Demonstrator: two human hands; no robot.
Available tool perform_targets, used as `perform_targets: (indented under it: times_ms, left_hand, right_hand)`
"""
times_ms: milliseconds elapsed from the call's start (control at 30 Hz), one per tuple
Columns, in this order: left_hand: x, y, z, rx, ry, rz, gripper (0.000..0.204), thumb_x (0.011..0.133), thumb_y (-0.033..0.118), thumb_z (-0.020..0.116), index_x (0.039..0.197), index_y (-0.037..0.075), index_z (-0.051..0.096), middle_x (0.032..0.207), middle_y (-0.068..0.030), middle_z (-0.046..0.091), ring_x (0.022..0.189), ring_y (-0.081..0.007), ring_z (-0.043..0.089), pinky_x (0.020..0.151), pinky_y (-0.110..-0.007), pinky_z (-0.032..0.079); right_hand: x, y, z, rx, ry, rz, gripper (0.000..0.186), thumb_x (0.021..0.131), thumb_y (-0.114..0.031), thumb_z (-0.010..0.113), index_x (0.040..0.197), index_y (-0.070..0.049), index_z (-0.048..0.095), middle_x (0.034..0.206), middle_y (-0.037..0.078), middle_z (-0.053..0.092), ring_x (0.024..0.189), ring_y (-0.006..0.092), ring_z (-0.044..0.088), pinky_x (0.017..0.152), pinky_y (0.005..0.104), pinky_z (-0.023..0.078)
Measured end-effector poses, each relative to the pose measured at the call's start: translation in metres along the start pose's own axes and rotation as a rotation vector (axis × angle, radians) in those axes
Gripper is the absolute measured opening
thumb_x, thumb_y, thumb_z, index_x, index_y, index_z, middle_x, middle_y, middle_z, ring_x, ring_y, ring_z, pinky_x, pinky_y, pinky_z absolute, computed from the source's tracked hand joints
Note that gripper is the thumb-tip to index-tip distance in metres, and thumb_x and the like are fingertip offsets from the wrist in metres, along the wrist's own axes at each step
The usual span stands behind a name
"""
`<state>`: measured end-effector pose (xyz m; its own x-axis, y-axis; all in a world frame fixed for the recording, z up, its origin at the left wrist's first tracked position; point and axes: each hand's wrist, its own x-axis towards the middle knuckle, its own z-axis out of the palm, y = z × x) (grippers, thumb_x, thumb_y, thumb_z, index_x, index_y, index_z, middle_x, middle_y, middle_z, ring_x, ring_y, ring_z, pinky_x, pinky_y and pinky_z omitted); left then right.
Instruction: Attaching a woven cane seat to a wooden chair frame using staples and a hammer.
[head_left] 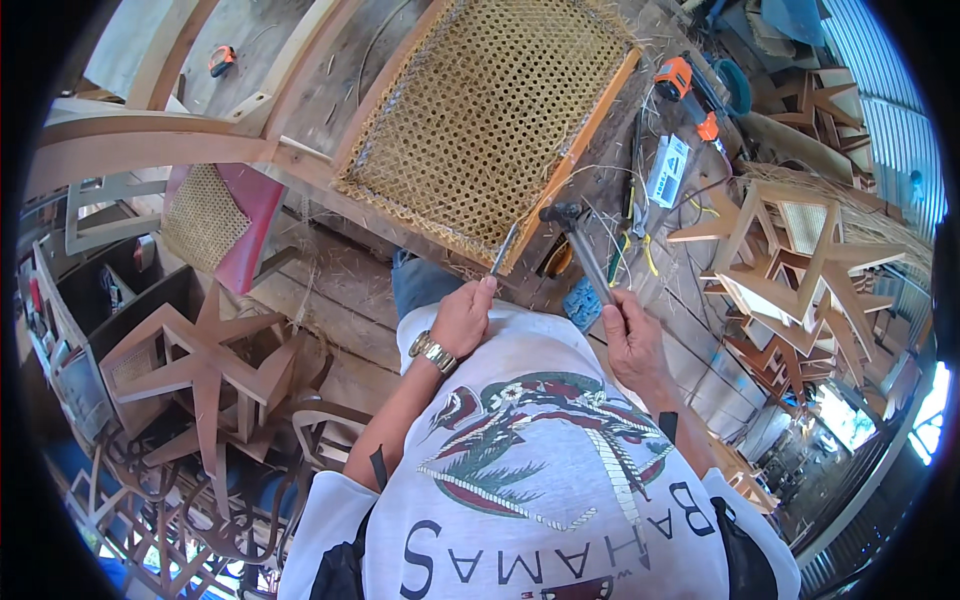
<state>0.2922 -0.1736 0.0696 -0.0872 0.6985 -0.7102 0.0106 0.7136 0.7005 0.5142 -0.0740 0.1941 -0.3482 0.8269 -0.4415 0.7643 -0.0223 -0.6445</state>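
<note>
A wooden frame (589,137) with a woven cane panel (480,115) lies in front of me, cane side up. My left hand (463,316) is closed around a thin metal chisel-like tool (506,249). Its tip rests along the frame's near right corner, where the cane meets the wood. In my right hand (635,338) is a hammer (588,252), gripped by its handle. The dark hammer head is just right of the frame edge, apart from the thin tool. Loose cane strands stick out along the frame's border.
Pliers (618,258), an orange cordless drill (675,80) and a blue-white box (667,171) lie right of the frame. Star-shaped wooden pieces (790,260) are stacked farther right, others (205,370) at left. A curved wooden frame (150,150) and a tape measure (221,60) are at upper left.
</note>
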Motion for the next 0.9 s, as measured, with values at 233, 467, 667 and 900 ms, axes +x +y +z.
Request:
perform_targets:
  times_ms: [233,467,667,900]
  left_hand:
    - [0.003,-0.003,0.0,0.059,0.006,0.012,0.056,0.101,0.048,0.041,0.081,-0.001,0.058,0.064,-0.019,0.059,0.061,-0.0334,0.061,0.062,-0.041,0.047]
    - [0.004,0.012,-0.004,0.152,0.007,0.026,0.052,0.101,0.045,0.042,0.086,-0.003,0.059,0.078,-0.0298,0.061,0.079,-0.0485,0.059,0.069,-0.049,0.046]
    - [0.002,0.015,-0.001,0.272,0.091,0.077,0.054,0.101,0.045,0.042,0.085,-0.004,0.058,0.08,-0.0319,0.06,0.082,-0.0523,0.057,0.068,-0.054,0.045]
    - [0.003,0.003,0.003,0.309,0.13,0.131,0.055,0.101,0.047,0.042,0.083,-0.003,0.058,0.072,-0.0271,0.062,0.075,-0.0461,0.062,0.066,-0.051,0.046]
  right_hand:
    - [0.003,-0.011,-0.003,0.02,-0.059,0.013,0.026,0.101,-0.022,0.054,0.115,-0.001,0.059,0.08,0.009,0.057,0.066,0.0168,0.052,0.061,0.0304,0.044]
    - [0.001,-0.032,-0.001,0.018,0.027,-0.114,0.028,0.099,-0.021,0.055,0.118,-0.001,0.057,0.082,0.011,0.059,0.068,0.0215,0.057,0.062,0.0333,0.046]
    - [0.014,-0.001,0.017,-0.141,-0.098,-0.1,0.027,0.098,-0.019,0.053,0.119,-0.002,0.055,0.084,0.021,0.061,0.077,0.039,0.061,0.067,0.0426,0.048]
    - [0.008,0.006,0.024,-0.16,-0.016,-0.133,0.026,0.098,-0.021,0.054,0.116,-0.002,0.057,0.084,0.02,0.064,0.077,0.04,0.063,0.067,0.0438,0.049]
